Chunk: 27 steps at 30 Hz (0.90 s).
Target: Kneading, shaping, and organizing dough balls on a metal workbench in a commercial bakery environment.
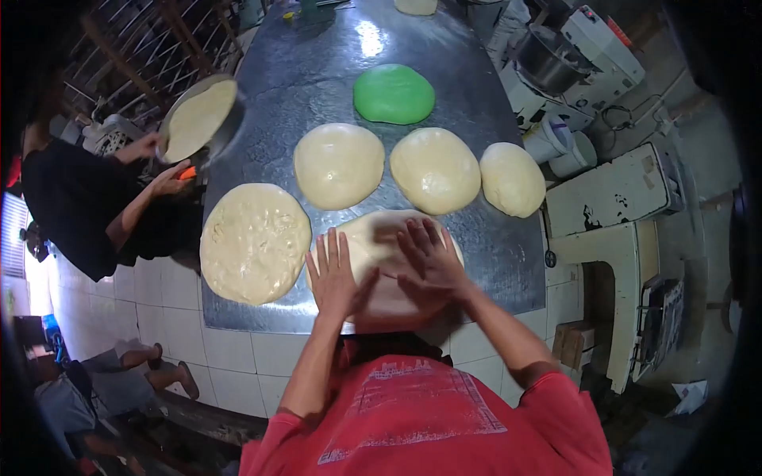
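A large pale piece of dough (pixel 365 240) lies at the near edge of the metal table (pixel 309 55). My left hand (pixel 332 276) is at its left side, palm down with fingers stretched out. Over its right side is my right hand (pixel 433 262), fingers spread; whether its palm presses the dough or hovers just above cannot be told. Both hands cast shadows on the dough. To the left sits a flat, bumpy dough round (pixel 255 244). Beyond my hands are a smooth dough ball (pixel 339 166), a second ball (pixel 435 171) and a smaller one (pixel 513 180) near the right edge.
A green dough round (pixel 394 94) lies farther up the table, and another pale dough piece (pixel 416 6) at the far end. At left, a person in black (pixel 87 206) holds a round metal pan (pixel 226 131) of pale dough. Buckets (pixel 548 139) and a mixer bowl (pixel 549 62) stand at right.
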### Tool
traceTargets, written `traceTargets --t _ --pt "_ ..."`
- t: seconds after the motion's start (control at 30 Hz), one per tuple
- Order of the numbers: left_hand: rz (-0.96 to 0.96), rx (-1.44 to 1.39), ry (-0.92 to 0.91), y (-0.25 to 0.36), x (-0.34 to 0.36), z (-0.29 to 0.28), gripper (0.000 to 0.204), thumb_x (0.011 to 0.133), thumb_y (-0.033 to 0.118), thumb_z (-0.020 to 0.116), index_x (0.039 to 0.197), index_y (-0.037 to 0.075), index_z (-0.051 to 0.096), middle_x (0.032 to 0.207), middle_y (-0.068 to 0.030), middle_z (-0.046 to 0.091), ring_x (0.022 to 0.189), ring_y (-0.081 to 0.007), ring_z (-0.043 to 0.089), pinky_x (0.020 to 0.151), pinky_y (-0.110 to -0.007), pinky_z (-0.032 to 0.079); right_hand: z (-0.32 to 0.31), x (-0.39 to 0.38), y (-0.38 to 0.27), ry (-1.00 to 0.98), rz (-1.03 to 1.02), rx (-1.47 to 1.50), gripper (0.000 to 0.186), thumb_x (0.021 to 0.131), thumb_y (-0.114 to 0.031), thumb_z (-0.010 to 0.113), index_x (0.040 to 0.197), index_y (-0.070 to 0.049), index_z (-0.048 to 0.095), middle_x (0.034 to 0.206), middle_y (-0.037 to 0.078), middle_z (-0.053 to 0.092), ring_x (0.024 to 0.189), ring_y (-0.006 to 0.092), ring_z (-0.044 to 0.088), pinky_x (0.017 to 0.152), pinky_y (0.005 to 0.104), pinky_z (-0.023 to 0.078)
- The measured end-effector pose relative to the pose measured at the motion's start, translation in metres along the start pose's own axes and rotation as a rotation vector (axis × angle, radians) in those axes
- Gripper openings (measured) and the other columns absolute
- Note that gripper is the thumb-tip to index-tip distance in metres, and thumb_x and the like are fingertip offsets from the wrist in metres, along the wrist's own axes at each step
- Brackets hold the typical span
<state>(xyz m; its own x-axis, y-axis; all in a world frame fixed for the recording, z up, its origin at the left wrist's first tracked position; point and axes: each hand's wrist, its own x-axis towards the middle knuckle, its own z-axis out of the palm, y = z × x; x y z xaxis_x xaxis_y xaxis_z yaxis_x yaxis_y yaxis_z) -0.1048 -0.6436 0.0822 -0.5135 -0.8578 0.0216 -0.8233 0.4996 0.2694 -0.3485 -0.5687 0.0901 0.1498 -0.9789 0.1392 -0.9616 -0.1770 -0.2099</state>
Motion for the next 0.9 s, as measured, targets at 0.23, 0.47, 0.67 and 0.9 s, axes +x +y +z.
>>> traceTargets --t 0.23,0.47,0.67,0.9 --pt "0.093 -0.125 -0.569 -0.007 0.091 -0.030 0.078 0.099 0.058 0.036 0.159 0.011 0.019 0.167 -0.0140 0.013 0.153 -0.0395 0.009 0.120 -0.060 0.010 -0.051 0.089 0.029 -0.657 0.080 0.224 0.074 0.089 -0.044 0.054 0.152 -0.008 0.038 0.162 0.016 0.027 0.149 0.0361 0.025 0.116 0.0521 0.028" --pt "0.257 -0.111 -0.127 0.026 0.063 0.014 0.099 0.091 0.076 0.032 0.156 0.002 0.025 0.166 -0.0116 0.020 0.154 -0.0322 0.012 0.119 -0.061 0.011 0.054 0.040 0.000 0.114 -0.082 -0.141 0.074 0.088 -0.039 0.056 0.149 -0.001 0.039 0.159 0.018 0.032 0.148 0.0350 0.030 0.117 0.0487 0.027" --pt "-0.295 -0.742 -0.774 0.058 0.099 -0.053 0.081 0.098 0.067 0.029 0.159 0.014 0.022 0.167 -0.0084 0.017 0.155 -0.0296 0.011 0.120 -0.059 0.009 0.045 -0.004 -0.018 0.234 0.107 -0.085 0.074 0.092 -0.046 0.052 0.153 -0.007 0.035 0.163 0.016 0.025 0.151 0.0355 0.021 0.119 0.0542 0.018" --pt "0.148 -0.724 -0.432 0.000 0.057 0.000 0.084 0.100 0.064 0.033 0.155 0.000 0.028 0.162 -0.0130 0.030 0.151 -0.0339 0.023 0.120 -0.060 0.015 -0.017 -0.015 0.008 -0.178 0.239 0.187 0.074 0.094 -0.052 0.049 0.155 -0.012 0.034 0.164 0.017 0.022 0.152 0.0375 0.017 0.119 0.0591 0.014"
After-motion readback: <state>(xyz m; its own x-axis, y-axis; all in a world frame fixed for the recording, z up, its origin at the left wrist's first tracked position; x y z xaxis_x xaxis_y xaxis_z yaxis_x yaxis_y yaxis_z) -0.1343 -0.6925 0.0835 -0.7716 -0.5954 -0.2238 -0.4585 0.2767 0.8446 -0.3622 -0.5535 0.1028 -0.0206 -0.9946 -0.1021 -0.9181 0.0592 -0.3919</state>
